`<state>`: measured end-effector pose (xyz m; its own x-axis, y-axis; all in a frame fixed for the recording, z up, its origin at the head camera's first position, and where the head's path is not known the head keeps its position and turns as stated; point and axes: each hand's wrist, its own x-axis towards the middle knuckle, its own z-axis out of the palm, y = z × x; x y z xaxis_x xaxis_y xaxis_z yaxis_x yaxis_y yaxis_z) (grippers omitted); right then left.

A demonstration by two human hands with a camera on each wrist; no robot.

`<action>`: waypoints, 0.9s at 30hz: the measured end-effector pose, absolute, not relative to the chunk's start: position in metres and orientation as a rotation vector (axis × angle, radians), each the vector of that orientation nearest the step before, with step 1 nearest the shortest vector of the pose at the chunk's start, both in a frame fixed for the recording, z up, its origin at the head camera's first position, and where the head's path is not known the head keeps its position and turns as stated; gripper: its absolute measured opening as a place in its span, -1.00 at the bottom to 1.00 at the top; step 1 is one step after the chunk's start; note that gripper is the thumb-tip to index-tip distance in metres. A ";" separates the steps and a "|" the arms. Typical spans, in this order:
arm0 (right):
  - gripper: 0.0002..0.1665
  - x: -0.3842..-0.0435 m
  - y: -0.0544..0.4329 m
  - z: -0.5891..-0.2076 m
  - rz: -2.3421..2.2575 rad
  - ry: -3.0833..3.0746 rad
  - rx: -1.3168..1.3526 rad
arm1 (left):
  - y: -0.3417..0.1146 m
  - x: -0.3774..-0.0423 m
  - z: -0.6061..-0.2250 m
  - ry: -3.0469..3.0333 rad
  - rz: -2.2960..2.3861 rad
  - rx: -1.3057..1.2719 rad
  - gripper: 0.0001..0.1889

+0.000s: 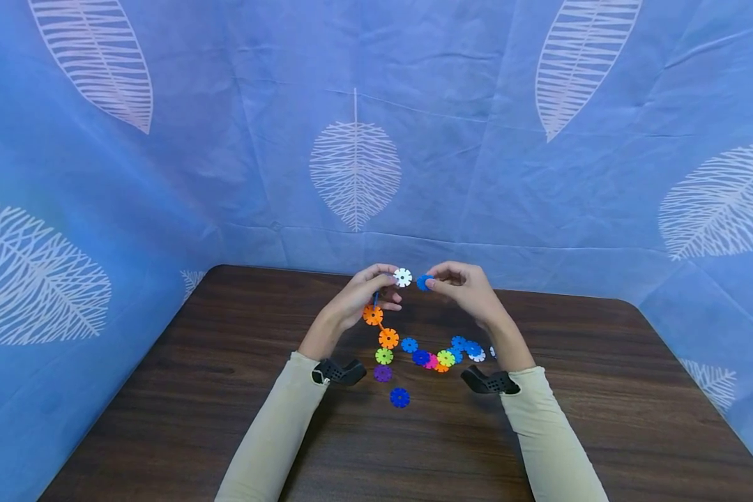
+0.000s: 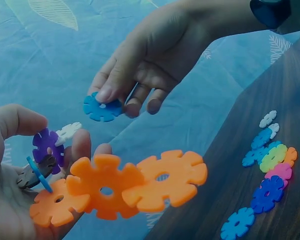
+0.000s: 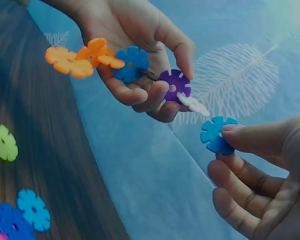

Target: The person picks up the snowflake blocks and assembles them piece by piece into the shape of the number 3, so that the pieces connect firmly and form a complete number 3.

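My left hand (image 1: 367, 291) holds a chain of slotted plastic flower discs. Its thumb and fingers grip near a purple disc (image 3: 179, 80), and a white disc (image 1: 403, 277) is joined beyond that one at the chain's end. Toward the palm sit a dark disc (image 2: 29, 176) and a blue disc (image 3: 138, 59), followed by orange discs (image 2: 184, 174) that hang off the other end. Between thumb and index finger, my right hand (image 1: 470, 287) pinches a single light-blue disc (image 3: 215, 132). That disc faces the white one, with a small gap between them.
On the brown table (image 1: 226, 390), loose discs lie beneath the hands: a green disc (image 1: 384, 356), a purple disc (image 1: 383, 374) and a dark-blue disc (image 1: 399, 398). Right of them is a cluster with a pink disc (image 2: 280, 172) and several other colours. A blue leaf-patterned cloth (image 1: 445, 174) hangs behind.
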<state>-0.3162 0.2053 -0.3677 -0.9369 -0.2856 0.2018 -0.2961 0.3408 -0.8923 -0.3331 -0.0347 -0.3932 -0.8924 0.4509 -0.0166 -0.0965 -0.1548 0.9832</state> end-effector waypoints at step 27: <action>-0.83 -0.314 0.183 -0.380 1.589 -2.359 0.601 | -0.030 -0.329 -0.394 1.679 2.202 0.366 -0.91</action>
